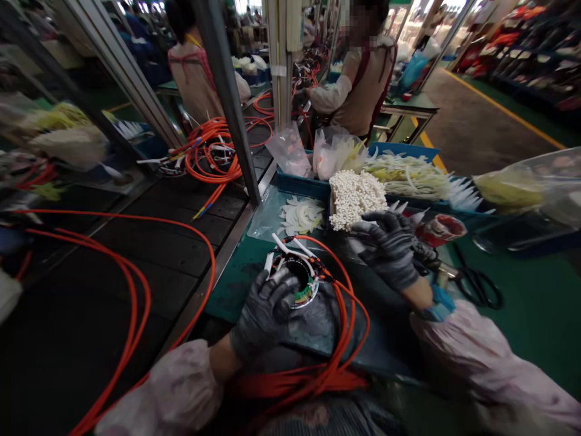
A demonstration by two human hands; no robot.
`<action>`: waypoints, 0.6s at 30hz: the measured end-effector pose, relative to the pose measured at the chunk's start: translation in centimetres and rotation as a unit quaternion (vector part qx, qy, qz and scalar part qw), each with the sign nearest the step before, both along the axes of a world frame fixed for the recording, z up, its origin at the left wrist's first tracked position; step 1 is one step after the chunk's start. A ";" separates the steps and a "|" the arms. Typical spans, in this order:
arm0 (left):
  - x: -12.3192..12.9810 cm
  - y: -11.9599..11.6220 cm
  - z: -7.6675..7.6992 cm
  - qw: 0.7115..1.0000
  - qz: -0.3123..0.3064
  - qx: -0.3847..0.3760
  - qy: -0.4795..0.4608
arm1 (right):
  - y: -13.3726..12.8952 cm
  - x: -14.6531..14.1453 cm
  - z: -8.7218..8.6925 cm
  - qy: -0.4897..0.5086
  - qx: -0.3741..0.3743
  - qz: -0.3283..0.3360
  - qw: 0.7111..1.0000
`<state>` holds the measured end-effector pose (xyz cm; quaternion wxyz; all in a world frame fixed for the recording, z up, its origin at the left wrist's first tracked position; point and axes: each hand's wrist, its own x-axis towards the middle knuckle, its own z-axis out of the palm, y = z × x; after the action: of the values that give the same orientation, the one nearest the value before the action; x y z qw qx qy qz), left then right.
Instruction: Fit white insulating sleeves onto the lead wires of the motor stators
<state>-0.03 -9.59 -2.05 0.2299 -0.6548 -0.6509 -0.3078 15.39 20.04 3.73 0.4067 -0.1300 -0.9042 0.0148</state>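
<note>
My left hand (267,306), in a grey striped glove, rests with bent fingers on the near-left rim of a ring-shaped stator (310,295). White sleeves (280,243) stick up from the stator's far side, and orange cables (345,303) run off its right side. My right hand (385,248), gloved alike and slightly blurred, is over the near right edge of a stack of short white tubes (356,195). Its fingers are stretched forward and the thumb is apart; I see nothing held in it. Whether the fingertips touch the tubes is hard to tell.
Black-handled scissors (479,284) and a red-and-white roll (442,230) lie to the right. Behind are curved white pieces (302,215) and a blue bin of pale sleeves (408,175). A metal post (236,103) stands beside the conveyor (181,266), which carries orange cable coils. Two co-workers stand beyond.
</note>
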 end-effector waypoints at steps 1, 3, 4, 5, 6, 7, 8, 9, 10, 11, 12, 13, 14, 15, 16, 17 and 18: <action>-0.2 0.3 -0.3 1.000 -0.008 0.012 0.004 | 0.4 -0.6 -0.6 -0.022 0.033 -0.021 0.999; -0.5 0.8 -0.6 1.000 -0.013 0.020 0.021 | 0.7 -2.1 -1.5 -0.044 0.066 -0.042 0.996; -0.6 1.0 -0.6 0.999 -0.006 0.023 0.029 | 0.7 -2.9 -1.7 -0.045 0.068 -0.049 0.995; -0.6 1.1 -0.6 0.999 0.002 0.024 0.037 | 0.8 -3.8 -1.7 -0.049 0.061 -0.053 0.996; -0.6 1.2 -0.5 0.999 0.010 0.024 0.045 | 0.8 -4.6 -1.6 -0.051 0.046 -0.056 0.996; -0.5 1.2 -0.4 0.998 0.017 0.024 0.051 | 1.0 -5.5 -1.5 -0.053 0.024 -0.058 0.997; -0.4 1.3 -0.4 0.998 0.024 0.023 0.053 | 1.1 -6.2 -1.2 -0.056 -0.001 -0.059 0.997; -0.3 1.3 -0.3 0.998 0.029 0.021 0.052 | 1.2 -6.8 -1.0 -0.056 -0.027 -0.055 0.997; -0.2 1.3 -0.3 0.998 0.033 0.021 0.048 | 1.2 -7.2 -0.8 -0.051 -0.050 -0.045 0.996; -0.2 1.4 -0.4 0.998 0.032 0.021 0.043 | 1.2 -7.4 -0.7 -0.039 -0.074 -0.025 0.996; -0.3 1.4 -0.5 0.999 0.027 0.022 0.037 | 1.1 -7.4 -0.5 -0.020 -0.100 0.003 0.995; -0.4 1.4 -0.6 0.999 0.020 0.021 0.028 | 0.9 -7.2 -0.4 0.003 -0.126 0.038 0.991; -0.6 1.5 -0.8 1.000 0.010 0.022 0.017 | 0.5 -6.7 -0.2 0.032 -0.157 0.069 0.985; -0.8 1.5 -1.0 1.000 0.000 0.021 0.007 | 0.1 -6.1 0.2 0.064 -0.197 0.093 0.974; -1.0 1.5 -1.1 1.000 -0.006 0.021 -0.003 | -0.4 -5.3 0.7 0.098 -0.242 0.110 0.959; -1.2 1.5 -1.2 1.000 -0.011 0.020 -0.011 | -1.0 -4.3 1.5 0.129 -0.290 0.120 0.941; -1.4 1.5 -1.3 1.000 -0.017 0.019 -0.015 | -1.7 -3.2 2.4 0.157 -0.337 0.123 0.920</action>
<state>-1.46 -8.14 -3.34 0.2272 -0.6567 -0.6369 -0.3339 12.23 18.37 6.11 0.4704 -0.1436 -0.7791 0.3887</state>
